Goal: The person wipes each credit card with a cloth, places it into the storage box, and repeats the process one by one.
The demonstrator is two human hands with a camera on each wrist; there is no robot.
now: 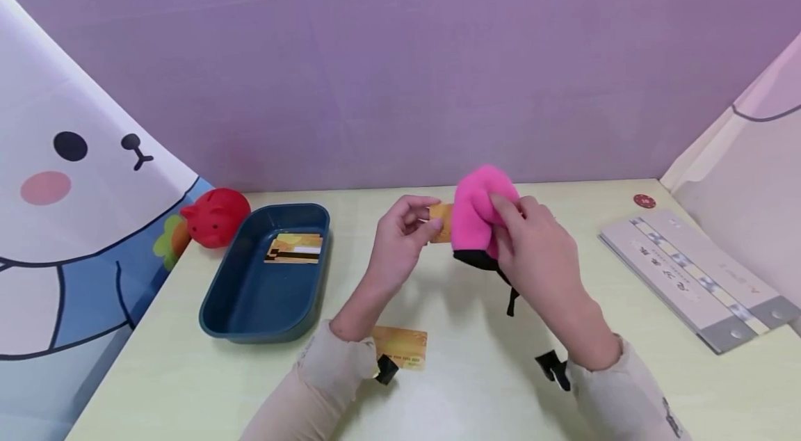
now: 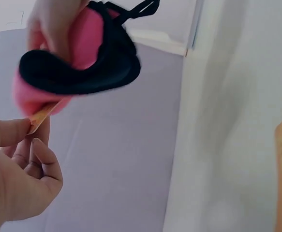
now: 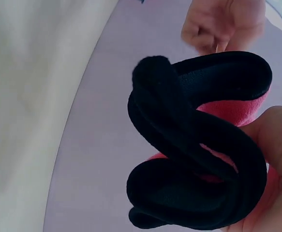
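My left hand (image 1: 397, 239) pinches a gold card (image 1: 441, 213) between thumb and fingers, to the left of a folded pink cloth piece (image 1: 471, 218). The far end of the card is hidden by the pink cloth. In the left wrist view the card (image 2: 40, 117) meets the cloth under its black edge (image 2: 90, 83). My right hand (image 1: 544, 246) grips the pink cloth, thumb and fingers pressed into its fold. Thick black trim (image 3: 228, 145) curves round the cloth in the right wrist view, and a black strap dangles below it.
On the table another gold card (image 1: 403, 343) lies beside my left sleeve. A dark blue tray (image 1: 263, 338) at the left holds several cards (image 1: 294, 247). Behind it sits a red piggy bank (image 1: 215, 218). At the right are a flat grey-white box (image 1: 694, 274) and a red chip (image 1: 644, 201).
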